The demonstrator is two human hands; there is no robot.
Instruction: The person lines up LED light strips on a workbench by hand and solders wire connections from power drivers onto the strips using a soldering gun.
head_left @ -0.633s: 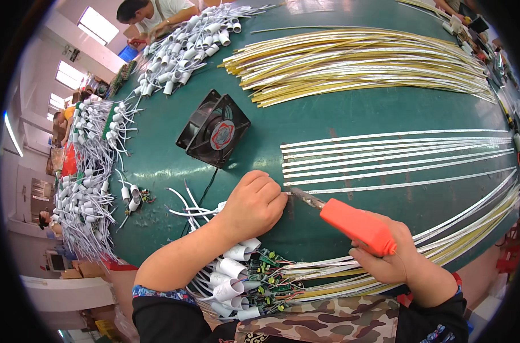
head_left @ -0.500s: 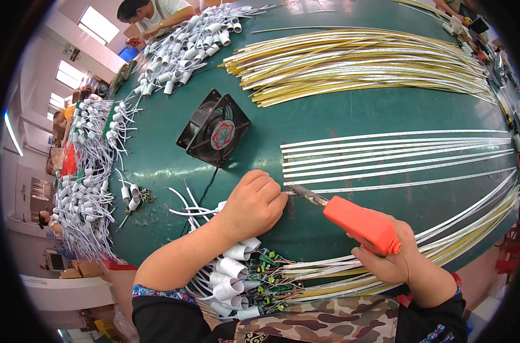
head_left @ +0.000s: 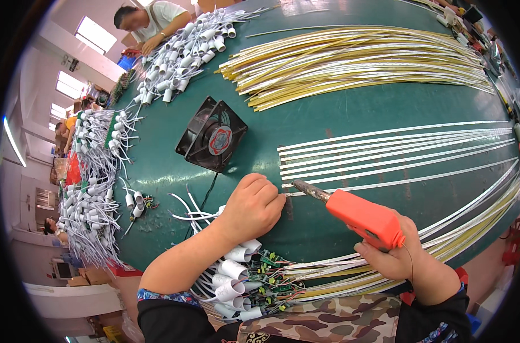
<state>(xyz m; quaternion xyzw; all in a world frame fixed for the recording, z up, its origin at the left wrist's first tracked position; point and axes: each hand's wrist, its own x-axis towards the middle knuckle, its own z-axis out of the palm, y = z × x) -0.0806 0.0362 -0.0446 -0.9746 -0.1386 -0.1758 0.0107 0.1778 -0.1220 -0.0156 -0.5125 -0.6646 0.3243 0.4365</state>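
Note:
My right hand point(head_left: 394, 251) grips a soldering iron point(head_left: 366, 218) with a red pistol-shaped handle and a dark, worn barrel. Its tip points left, over the near ends of the two lowest white LED strips point(head_left: 386, 180) in the spread row; whether it touches one is not clear. Next to the same strip end, my left hand point(head_left: 253, 206) is closed, thumb and fingers pinched together. Whatever is in that pinch is hidden. Below my left forearm lie white lamp sockets point(head_left: 231, 270) with wires and small green circuit boards point(head_left: 268, 273).
A black fan point(head_left: 213, 136) stands beyond my left hand. Yellow and white strips point(head_left: 357, 66) are piled at the back, and more strips point(head_left: 460, 226) lie at the near right. White sockets point(head_left: 91, 211) heap along the left edge. A person point(head_left: 157, 26) works at the far left.
The view has shifted slightly. The iron's tip has moved a little up and right from the lowest strip's end. My left hand keeps its pinch at nearly the same spot.

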